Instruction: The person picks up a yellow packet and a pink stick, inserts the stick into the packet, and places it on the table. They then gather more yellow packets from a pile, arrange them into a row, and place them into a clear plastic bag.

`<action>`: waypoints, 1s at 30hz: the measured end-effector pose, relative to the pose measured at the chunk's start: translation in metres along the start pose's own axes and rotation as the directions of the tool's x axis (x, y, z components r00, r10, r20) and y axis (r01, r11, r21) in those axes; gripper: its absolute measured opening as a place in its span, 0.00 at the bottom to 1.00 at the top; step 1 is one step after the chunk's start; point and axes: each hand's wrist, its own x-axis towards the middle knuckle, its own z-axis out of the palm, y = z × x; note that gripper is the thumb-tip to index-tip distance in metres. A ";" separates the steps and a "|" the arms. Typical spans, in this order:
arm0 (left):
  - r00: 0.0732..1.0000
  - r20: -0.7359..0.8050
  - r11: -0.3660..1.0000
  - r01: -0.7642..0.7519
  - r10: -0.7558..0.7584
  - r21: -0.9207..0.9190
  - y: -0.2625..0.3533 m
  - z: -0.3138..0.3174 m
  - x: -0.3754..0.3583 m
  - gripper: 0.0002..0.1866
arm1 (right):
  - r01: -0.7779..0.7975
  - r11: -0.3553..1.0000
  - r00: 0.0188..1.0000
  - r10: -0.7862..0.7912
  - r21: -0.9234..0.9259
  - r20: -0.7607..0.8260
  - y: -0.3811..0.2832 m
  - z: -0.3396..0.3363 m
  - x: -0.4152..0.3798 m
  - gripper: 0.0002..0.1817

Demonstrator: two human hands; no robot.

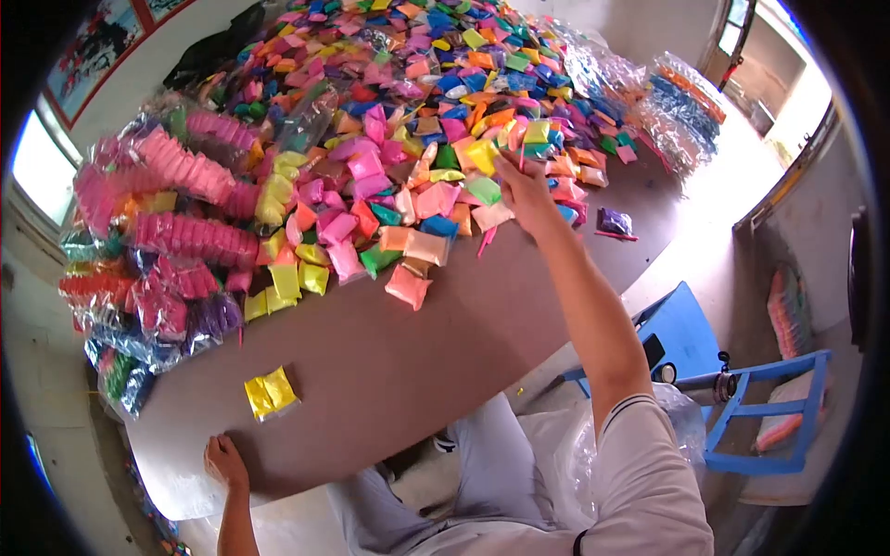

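Note:
My right hand (526, 196) reaches to the front of a large heap of small coloured plastic packets (436, 199). Its fingertips are closed at the edge of a bright yellow packet (482, 156), and part of the grip is hidden behind the hand. My left hand (223, 461) rests on the table's near left edge with its fingers curled in, and nothing shows in it. A little beyond it, two gold-yellow packets (271, 394) lie side by side on the brown table (389, 380).
Clear bags of stacked pink packets (195, 236) crowd the table's left side. More bagged stacks (681, 111) stand at the far right. A purple packet (614, 221) lies by the right edge. A blue chair (769, 412) stands on the floor to the right.

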 end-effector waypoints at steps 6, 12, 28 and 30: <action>0.965 0.053 0.926 0.262 -0.258 -0.270 0.007 0.000 -0.007 0.21 | -0.245 0.922 0.966 0.206 0.299 0.155 0.018 0.047 -0.129 0.09; 0.908 0.415 0.239 0.415 -0.057 -0.878 0.106 -0.045 -0.064 0.21 | -0.430 0.827 0.892 0.327 0.362 0.312 0.032 0.119 -0.265 0.08; 0.830 0.452 -0.028 0.486 0.326 -0.873 0.167 -0.111 -0.166 0.22 | -0.295 0.894 0.761 0.434 -0.339 0.483 0.037 0.191 -0.410 0.15; 0.845 0.420 -0.039 0.457 0.330 -0.889 0.175 -0.114 -0.171 0.22 | -0.333 0.884 0.728 0.462 -0.328 0.507 0.034 0.186 -0.401 0.15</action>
